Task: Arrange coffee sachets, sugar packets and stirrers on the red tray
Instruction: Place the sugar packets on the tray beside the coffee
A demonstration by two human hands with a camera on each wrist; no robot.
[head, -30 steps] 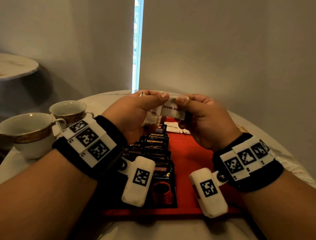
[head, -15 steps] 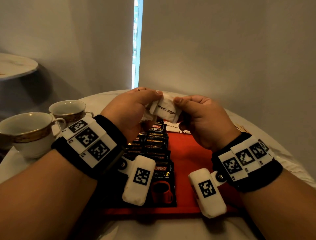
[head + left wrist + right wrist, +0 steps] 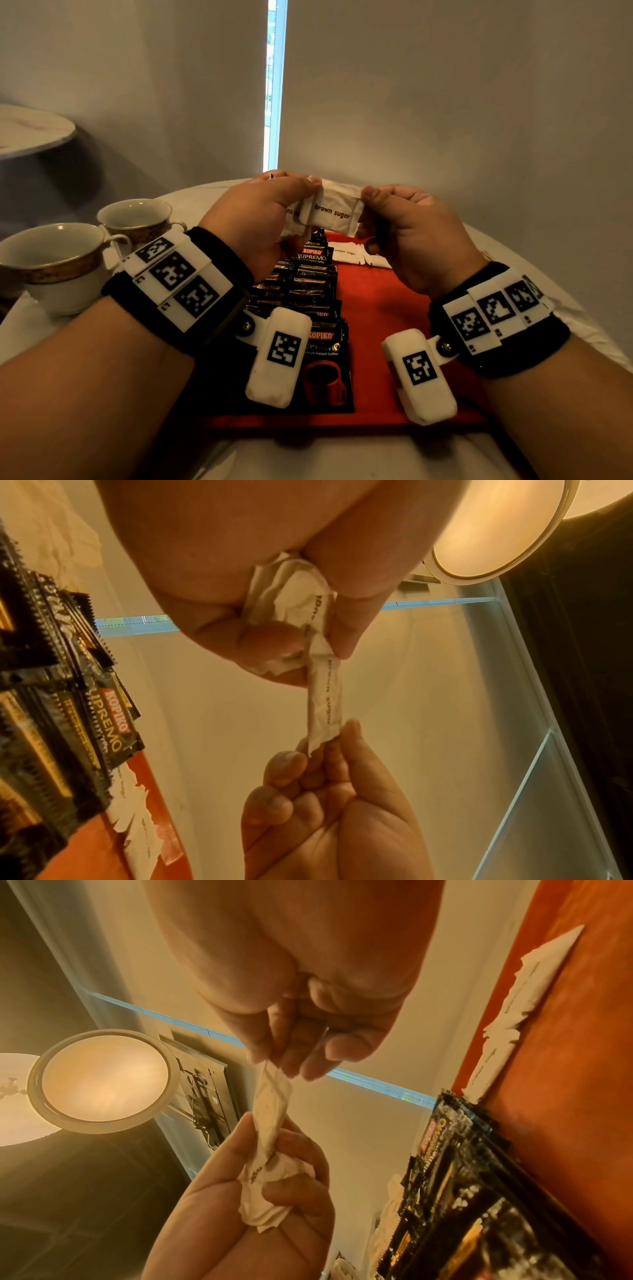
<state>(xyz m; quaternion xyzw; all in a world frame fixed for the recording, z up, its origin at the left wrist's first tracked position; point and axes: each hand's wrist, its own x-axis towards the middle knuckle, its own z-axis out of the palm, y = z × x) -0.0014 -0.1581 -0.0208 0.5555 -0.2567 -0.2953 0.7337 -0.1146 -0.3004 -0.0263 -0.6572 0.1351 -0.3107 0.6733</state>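
Observation:
Both hands are raised over the far end of the red tray (image 3: 380, 301). Between them stretches a white brown sugar packet (image 3: 334, 214). My left hand (image 3: 308, 192) pinches one end and also holds a crumpled bunch of sugar packets (image 3: 287, 599) in its palm. The thumb and fingers of my right hand (image 3: 366, 202) pinch the other end (image 3: 270, 1104). A row of overlapping black coffee sachets (image 3: 308, 294) runs down the tray's left half. A few sugar packets (image 3: 347, 255) lie flat at the tray's far end, right of the sachets. No stirrers are in sight.
Two white cups with gold rims (image 3: 51, 263) (image 3: 137, 219) stand left of the tray on the round white table (image 3: 513, 284). A grey wall rises close behind the table. A second round tabletop (image 3: 30, 130) sits further off at the left.
The hands have moved a little apart, and the packet between them now lies pulled out flat with its print facing me. The tray's contents have not shifted.

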